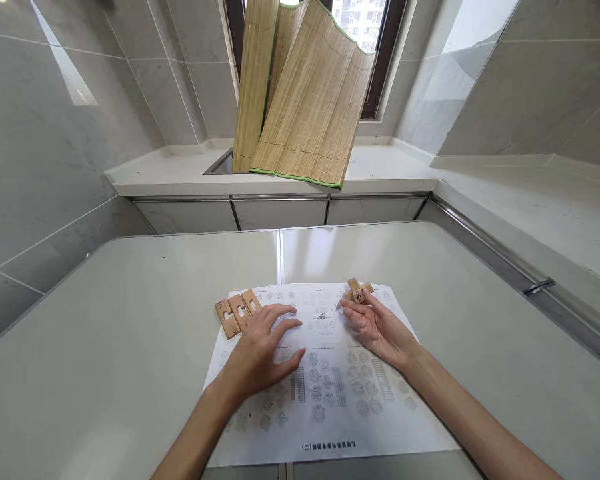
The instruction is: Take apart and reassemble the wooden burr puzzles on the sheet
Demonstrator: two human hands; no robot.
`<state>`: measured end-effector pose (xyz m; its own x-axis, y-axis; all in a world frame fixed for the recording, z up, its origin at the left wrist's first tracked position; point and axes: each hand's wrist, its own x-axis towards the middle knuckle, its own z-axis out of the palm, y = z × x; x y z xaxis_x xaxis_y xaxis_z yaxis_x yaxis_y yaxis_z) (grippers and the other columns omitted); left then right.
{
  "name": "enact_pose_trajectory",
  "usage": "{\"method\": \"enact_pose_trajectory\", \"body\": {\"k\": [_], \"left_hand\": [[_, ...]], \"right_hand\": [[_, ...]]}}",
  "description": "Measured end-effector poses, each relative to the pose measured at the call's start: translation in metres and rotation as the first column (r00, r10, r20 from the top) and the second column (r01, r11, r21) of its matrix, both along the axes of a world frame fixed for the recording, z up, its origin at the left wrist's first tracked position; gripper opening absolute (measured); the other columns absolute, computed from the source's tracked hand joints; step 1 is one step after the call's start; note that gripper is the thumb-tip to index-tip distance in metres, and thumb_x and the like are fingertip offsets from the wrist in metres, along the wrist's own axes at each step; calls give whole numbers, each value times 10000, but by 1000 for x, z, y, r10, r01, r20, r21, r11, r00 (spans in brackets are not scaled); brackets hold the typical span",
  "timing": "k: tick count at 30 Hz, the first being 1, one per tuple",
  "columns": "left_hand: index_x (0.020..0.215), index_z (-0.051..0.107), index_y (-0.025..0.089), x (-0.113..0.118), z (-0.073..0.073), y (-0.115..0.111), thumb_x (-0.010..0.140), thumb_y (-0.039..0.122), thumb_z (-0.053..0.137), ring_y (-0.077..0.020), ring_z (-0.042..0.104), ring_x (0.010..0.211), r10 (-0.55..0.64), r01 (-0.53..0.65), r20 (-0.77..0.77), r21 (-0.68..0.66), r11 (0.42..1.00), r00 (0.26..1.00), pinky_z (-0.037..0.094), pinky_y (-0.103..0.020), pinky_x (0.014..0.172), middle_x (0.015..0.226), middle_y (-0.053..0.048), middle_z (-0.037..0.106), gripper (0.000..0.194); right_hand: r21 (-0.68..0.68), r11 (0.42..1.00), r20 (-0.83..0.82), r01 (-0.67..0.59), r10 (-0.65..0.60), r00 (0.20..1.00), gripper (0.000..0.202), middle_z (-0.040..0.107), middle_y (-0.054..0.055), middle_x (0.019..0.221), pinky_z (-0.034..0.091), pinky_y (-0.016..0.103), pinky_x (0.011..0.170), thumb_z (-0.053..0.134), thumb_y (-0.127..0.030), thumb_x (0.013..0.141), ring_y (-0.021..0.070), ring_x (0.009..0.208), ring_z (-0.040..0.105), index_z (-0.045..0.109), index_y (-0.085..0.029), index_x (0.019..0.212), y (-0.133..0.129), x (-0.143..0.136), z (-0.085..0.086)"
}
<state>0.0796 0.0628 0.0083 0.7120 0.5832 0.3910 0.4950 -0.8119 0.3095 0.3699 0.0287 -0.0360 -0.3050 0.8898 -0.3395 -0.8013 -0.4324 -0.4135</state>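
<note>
My left hand [267,350] hovers over the left half of a printed paper sheet [380,443], its fingers apart and curved, with nothing in them. Just beyond it lie three flat notched wooden puzzle pieces [226,319], side by side at the sheet's upper left corner; my fingers partly cover the rightmost one. My right hand [377,330], palm turned up, grips a small cross-shaped wooden puzzle assembly [357,293] between thumb and fingers near the sheet's upper right. Several pieces seem fitted together in it, and one end bears a dark mark.
The sheet, covered with small diagrams, lies on a pale table [130,347] with a seam down its middle. Behind stands a white ledge [180,175] with a metal rail [280,197] below it. A bamboo mat [315,100] leans by the window.
</note>
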Motion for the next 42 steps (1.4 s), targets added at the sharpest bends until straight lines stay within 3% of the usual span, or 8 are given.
{"method": "enact_pose_trajectory", "body": {"k": [7,11,14,17,22,26,30,42], "left_hand": [[1176,641,268,9,-3,-10,935,256,667,-290,649,1176,-88,95,75,-88,992,993,531,-488,1024,1271,-100,690,242],[1254,601,267,14,-4,-15,989,297,621,-272,664,1147,54,12,202,-313,950,978,539,-474,1010,1211,-91,711,268],[1366,522,268,19,-6,-19,1006,414,613,-275,659,1183,231,16,345,-586,810,910,536,-485,1035,1294,-114,685,399],[1467,460,266,24,-8,-22,950,536,681,-309,591,1336,237,252,477,-750,612,846,471,-512,1136,1485,-160,582,623],[1525,481,264,28,0,-26,776,720,768,-392,508,1434,109,575,609,-784,236,786,378,-571,1199,1514,-180,578,923],[1386,626,267,29,5,-26,772,618,833,-388,597,1347,82,611,619,-785,105,781,438,-546,1142,1369,-141,698,737],[1309,658,254,25,-1,-22,678,569,917,-369,679,1205,155,586,603,-798,141,783,522,-497,1031,1260,-128,735,751],[1318,654,293,18,8,-21,691,334,947,-316,626,1260,158,326,457,-800,504,875,460,-465,1121,1301,-90,704,694]], "right_hand": [[17,1000,44,26,-27,999,265,620,-17,712,456,91,355,626,-398,1033,51,469,531,666,-161,922,2,-5,7],[41,996,162,-75,67,985,301,641,-27,668,421,124,312,660,-451,996,61,403,554,643,-165,907,-6,-15,12],[163,951,221,-263,225,949,416,647,-23,610,374,148,259,648,-544,967,73,316,522,615,-156,824,-15,-23,14],[325,828,242,-456,394,887,511,604,-18,501,334,163,228,594,-598,968,90,256,487,587,-149,725,-23,-31,14],[355,662,262,-661,608,750,475,591,-27,490,354,177,215,642,-589,912,102,241,485,582,-154,731,-34,-46,11],[338,618,269,-710,660,702,468,630,-8,545,331,173,203,657,-585,888,78,237,451,588,-149,732,-37,-57,12],[345,649,417,-678,541,730,456,657,-14,642,382,165,286,655,-605,923,68,312,508,612,-152,890,-38,-60,25],[338,740,826,-581,62,560,421,485,-80,509,353,208,411,501,-535,1042,72,354,414,567,-199,797,-43,-58,35]]}}
